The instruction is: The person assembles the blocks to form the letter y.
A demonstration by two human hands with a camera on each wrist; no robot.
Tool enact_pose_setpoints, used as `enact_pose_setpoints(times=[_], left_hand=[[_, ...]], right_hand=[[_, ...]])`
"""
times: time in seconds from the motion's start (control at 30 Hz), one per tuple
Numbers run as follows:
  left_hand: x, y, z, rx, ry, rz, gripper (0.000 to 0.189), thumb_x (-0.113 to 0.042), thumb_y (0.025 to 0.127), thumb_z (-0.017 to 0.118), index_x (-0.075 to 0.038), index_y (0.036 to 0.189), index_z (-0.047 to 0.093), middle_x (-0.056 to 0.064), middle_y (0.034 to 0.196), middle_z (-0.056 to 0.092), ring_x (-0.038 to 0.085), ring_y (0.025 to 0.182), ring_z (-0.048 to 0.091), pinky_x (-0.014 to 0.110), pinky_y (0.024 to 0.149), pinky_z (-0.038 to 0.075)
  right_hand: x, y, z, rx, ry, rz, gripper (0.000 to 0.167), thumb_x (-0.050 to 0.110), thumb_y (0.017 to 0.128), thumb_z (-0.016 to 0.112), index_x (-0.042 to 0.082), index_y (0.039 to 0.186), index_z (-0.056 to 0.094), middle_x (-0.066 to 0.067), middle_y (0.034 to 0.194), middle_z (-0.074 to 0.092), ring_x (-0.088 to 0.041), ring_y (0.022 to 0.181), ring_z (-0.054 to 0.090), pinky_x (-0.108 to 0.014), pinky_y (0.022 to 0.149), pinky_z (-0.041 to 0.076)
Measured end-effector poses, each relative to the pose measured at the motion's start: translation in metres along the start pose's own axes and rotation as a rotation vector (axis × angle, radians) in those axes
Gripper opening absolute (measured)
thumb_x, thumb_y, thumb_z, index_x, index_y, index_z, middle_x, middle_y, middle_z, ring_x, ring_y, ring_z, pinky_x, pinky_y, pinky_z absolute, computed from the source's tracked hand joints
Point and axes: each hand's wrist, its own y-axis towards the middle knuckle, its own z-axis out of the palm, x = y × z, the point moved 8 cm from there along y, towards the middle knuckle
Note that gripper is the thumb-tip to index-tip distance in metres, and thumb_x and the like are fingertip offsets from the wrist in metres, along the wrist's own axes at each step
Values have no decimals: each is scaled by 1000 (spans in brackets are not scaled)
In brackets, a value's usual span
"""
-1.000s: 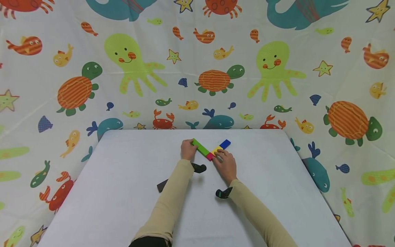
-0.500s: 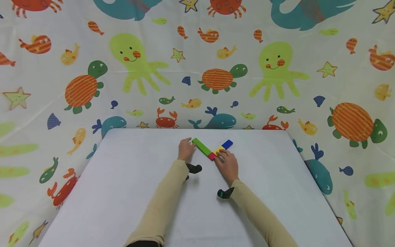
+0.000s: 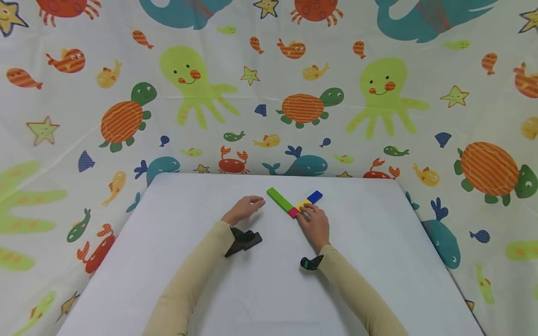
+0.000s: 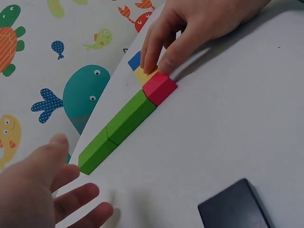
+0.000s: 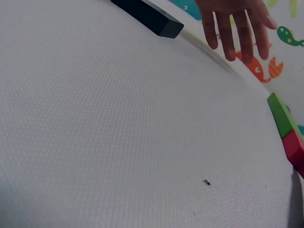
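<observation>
A row of coloured blocks lies in a V on the table. Its left arm has two green blocks (image 4: 128, 116) end to end, with a red block (image 4: 159, 88) at the corner. A yellow block (image 3: 303, 205) and a blue block (image 3: 315, 197) form the right arm. My right hand (image 3: 315, 225) pinches the yellow block between thumb and fingers, close to the red one. My left hand (image 3: 244, 209) hovers left of the green blocks, fingers loosely extended and holding nothing. In the right wrist view the left hand's fingers (image 5: 244, 38) hang apart from the blocks.
A dark block (image 4: 232, 206) lies on the white table (image 3: 378, 261) near my left wrist, partly hidden in the head view by the wrist camera (image 3: 243, 234). A patterned sea-animal cloth (image 3: 269, 93) hangs behind the table's far edge.
My left hand has let go of the green end and moved left and away from it. The right hand stays at the yellow block. The view has shifted slightly left.
</observation>
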Motion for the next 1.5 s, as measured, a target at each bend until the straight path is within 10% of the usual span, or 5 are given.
enact_pose_setpoints(times=[0.43, 0.87, 1.33, 1.5], left_hand=[[1, -44, -2, 314, 37, 158, 47, -23, 94, 66, -10, 138, 56, 8, 133, 58, 27, 121, 53, 50, 102, 40], [16, -48, 16, 392, 135, 127, 44, -9, 86, 74, -15, 128, 64, -2, 120, 60, 16, 103, 55, 35, 91, 47], [2, -44, 30, 331, 157, 179, 38, -11, 91, 70, -15, 128, 65, -1, 120, 60, 15, 100, 56, 34, 90, 47], [2, -46, 34, 424, 162, 155, 50, -11, 86, 75, -22, 133, 61, -3, 123, 56, 17, 110, 55, 38, 97, 45]], right_hand=[[2, -1, -3, 14, -5, 14, 35, 32, 92, 68, 11, 119, 71, -8, 130, 60, -29, 118, 52, -46, 99, 41], [1, 0, -3, -15, -9, -21, 32, 30, 91, 70, 11, 117, 72, -7, 128, 62, -31, 115, 54, -47, 97, 42], [3, 0, -3, -23, -22, -29, 32, 30, 91, 70, 10, 116, 72, -7, 127, 62, -29, 114, 55, -46, 95, 43], [1, 1, -3, -17, -25, -25, 32, 31, 92, 69, 10, 116, 72, -7, 128, 62, -29, 115, 55, -46, 95, 43]])
